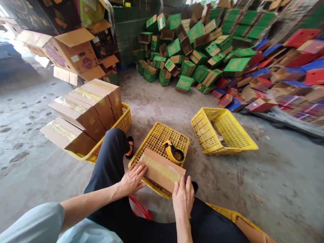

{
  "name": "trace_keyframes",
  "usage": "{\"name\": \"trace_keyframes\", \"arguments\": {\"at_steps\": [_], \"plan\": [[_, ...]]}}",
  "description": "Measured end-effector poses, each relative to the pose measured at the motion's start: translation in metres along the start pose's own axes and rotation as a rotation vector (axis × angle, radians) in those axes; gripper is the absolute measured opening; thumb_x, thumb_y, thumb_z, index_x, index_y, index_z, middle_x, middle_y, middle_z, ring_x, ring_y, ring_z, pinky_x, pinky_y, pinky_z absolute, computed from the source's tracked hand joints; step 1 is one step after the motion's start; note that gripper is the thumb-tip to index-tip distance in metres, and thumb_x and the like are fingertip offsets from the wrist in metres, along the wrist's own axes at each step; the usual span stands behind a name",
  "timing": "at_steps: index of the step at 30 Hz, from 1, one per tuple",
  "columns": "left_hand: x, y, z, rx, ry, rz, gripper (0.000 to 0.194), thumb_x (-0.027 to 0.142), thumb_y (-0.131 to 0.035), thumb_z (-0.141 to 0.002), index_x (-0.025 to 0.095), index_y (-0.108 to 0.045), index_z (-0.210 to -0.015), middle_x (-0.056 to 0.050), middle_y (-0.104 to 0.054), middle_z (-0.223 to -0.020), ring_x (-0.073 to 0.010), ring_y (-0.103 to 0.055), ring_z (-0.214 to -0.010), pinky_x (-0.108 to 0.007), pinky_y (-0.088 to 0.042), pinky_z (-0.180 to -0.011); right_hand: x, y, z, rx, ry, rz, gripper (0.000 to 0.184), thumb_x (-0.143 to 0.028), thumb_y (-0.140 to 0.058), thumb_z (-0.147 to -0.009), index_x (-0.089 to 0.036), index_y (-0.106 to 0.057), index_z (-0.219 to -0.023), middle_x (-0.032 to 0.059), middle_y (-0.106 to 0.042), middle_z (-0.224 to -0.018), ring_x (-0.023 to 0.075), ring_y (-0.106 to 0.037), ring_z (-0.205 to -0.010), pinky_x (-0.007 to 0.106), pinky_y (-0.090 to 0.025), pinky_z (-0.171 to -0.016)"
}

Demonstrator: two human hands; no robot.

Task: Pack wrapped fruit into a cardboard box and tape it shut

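A small brown cardboard box with clear tape along its seam lies on an upturned yellow crate in front of me. My left hand rests flat against the box's left end, fingers stretched out. My right hand grips the box's near right corner, fingers curled over its edge. A yellow tape dispenser sits on the crate just behind the box.
A yellow crate at left holds several taped brown boxes. Another yellow basket lies tilted on the concrete floor at right. Piles of green boxes and red and blue boxes fill the back. My dark-trousered legs extend forward.
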State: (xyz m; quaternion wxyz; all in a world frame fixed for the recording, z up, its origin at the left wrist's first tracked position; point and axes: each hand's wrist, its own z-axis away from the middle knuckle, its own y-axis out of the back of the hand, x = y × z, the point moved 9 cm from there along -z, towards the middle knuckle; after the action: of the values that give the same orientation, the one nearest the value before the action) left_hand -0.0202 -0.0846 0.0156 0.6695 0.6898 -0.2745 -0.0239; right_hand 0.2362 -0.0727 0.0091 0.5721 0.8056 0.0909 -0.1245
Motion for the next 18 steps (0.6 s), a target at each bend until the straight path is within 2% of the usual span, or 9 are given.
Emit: {"name": "trace_keyframes", "arguments": {"at_steps": [4, 9, 12, 18], "plan": [[0.0, -0.001, -0.007, -0.001, 0.032, 0.022, 0.072, 0.052, -0.061, -0.095, 0.017, -0.04, -0.154, -0.017, -0.056, -0.145, -0.0329, -0.051, -0.137, -0.047, -0.043, -0.115, -0.039, -0.009, 0.018, -0.087, 0.124, -0.028, 0.059, -0.045, -0.035, -0.106, -0.005, -0.061, -0.141, 0.0269, -0.054, -0.149, 0.0428, -0.051, -0.138, 0.064, -0.036, -0.115], [-0.001, 0.001, -0.01, -0.004, 0.03, 0.07, 0.065, 0.041, -0.064, -0.093, 0.016, -0.045, -0.149, -0.017, -0.055, -0.141, -0.0329, -0.05, -0.135, -0.046, -0.047, -0.112, -0.064, -0.022, 0.043, -0.132, 0.072, -0.039, 0.066, -0.048, -0.04, -0.104, 0.001, -0.053, -0.147, 0.0325, -0.045, -0.154, 0.0503, -0.04, -0.145, 0.069, -0.031, -0.116], [-0.003, 0.003, -0.011, -0.015, 0.012, 0.108, 0.058, 0.032, -0.062, -0.092, 0.014, -0.048, -0.146, -0.017, -0.056, -0.137, -0.0317, -0.051, -0.133, -0.045, -0.049, -0.111, -0.08, -0.027, 0.051, -0.143, 0.067, -0.026, 0.069, -0.049, -0.039, -0.104, 0.004, -0.052, -0.147, 0.0345, -0.043, -0.154, 0.0538, -0.04, -0.144, 0.073, -0.031, -0.114], [-0.022, 0.009, -0.011, 0.082, 0.038, 0.203, 0.047, 0.028, -0.054, -0.097, 0.012, -0.053, -0.141, -0.019, -0.057, -0.136, -0.0322, -0.053, -0.13, -0.049, -0.05, -0.111, -0.131, -0.043, 0.049, -0.201, 0.184, -0.143, 0.059, -0.044, -0.042, -0.106, -0.006, -0.051, -0.15, 0.0261, -0.052, -0.151, 0.0433, -0.047, -0.143, 0.064, -0.036, -0.116]]}}
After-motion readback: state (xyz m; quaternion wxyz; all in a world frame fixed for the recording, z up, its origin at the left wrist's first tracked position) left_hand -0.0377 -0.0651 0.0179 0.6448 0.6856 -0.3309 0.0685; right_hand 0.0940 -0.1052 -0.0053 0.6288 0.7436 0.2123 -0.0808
